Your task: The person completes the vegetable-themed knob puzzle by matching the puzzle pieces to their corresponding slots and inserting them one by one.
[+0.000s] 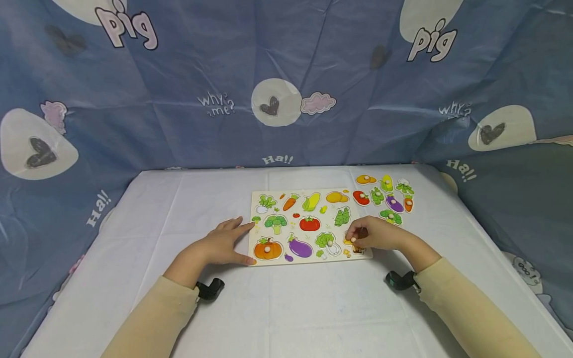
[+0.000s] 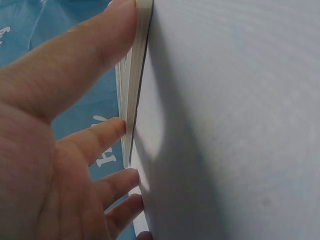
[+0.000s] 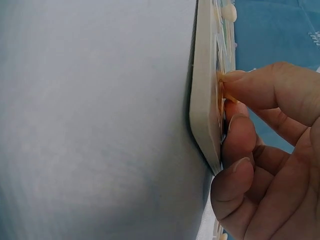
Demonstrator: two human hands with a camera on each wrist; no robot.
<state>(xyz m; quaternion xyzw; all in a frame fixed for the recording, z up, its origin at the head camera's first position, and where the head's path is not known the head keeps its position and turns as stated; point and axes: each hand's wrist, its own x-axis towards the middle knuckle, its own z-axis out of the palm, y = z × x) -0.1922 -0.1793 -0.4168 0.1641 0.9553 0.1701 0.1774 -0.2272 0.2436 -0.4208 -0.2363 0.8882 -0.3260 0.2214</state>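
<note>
A wooden vegetable puzzle board (image 1: 330, 214) lies flat on the white table. My left hand (image 1: 219, 243) rests at the board's left edge with fingers spread, the thumb by the lower corner and a fingertip higher up; in the left wrist view the thumb (image 2: 75, 60) touches the board's side. At the lower right corner my right hand (image 1: 373, 232) pinches a yellow-and-brown mushroom puzzle piece (image 1: 348, 241), low over the board. Its recess is mostly hidden by the fingers. The knobbed pumpkin piece (image 1: 267, 253) and leafy cabbage piece (image 1: 325, 240) sit on the board.
Several loose knobbed pieces lie beyond the board's upper right, among them a potato (image 1: 363, 179), tomato (image 1: 358, 196), eggplant (image 1: 393, 205), carrot (image 1: 408, 205) and broccoli (image 1: 389, 217). A patterned blue cloth (image 1: 179, 134) hangs behind and beside the table (image 1: 295, 308).
</note>
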